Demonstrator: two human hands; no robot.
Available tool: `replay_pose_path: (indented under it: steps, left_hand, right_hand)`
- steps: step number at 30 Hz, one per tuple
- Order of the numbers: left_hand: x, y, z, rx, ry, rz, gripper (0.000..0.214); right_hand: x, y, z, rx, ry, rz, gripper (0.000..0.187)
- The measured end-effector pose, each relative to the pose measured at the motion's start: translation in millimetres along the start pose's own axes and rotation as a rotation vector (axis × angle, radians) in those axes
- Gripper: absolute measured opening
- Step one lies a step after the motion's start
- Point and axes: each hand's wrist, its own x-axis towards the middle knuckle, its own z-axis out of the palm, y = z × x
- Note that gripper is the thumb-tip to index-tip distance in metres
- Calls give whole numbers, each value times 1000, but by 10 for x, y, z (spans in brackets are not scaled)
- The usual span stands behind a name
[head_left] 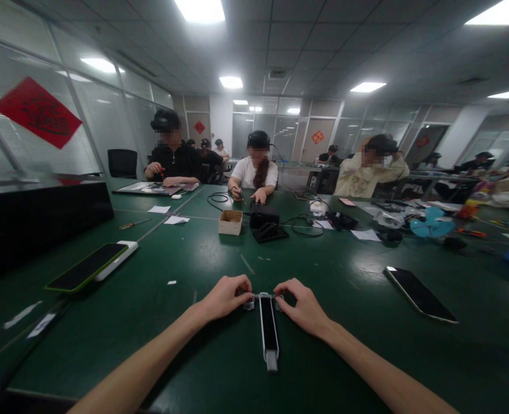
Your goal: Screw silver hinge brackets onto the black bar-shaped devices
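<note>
In the middle of the near table lies a long, narrow device (268,328) with a white rim and a black face. A pale plug-like end (272,361) points toward me. A thin bar crosses its far end, with a small greyish piece on each side. My left hand (228,296) pinches the left greyish piece (249,305) between thumb and fingers. On the other side, my right hand (301,305) is closed in a pinch on the right greyish piece (279,306). Fingertips partly cover both pieces, so their exact kind is unclear.
A green-rimmed phone (88,267) rests on a white object at left; another phone (420,293) lies at right. Ahead are a small cardboard box (230,222), a black stand (270,232) and cables. Several people sit across the green table (202,256).
</note>
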Motion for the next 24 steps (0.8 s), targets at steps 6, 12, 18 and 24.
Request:
replay_pose_path:
  steps: [6,12,18,24]
  left_hand:
    - [1,47,-25,80,-4,5,12]
    - [-8,40,-37,66,-23,-2,16]
    - [-7,24,-26,88,-12,12,14]
    - [-2,-11,-1,36,-3,21,11]
  right_hand:
    - [-2,-3,-6,0,-7,2,11]
    - [-8,9,0,5,-10,-4,12]
    - [0,21,4,-2,-6,-11,11]
    - [0,4,3,-3,6,-23,11]
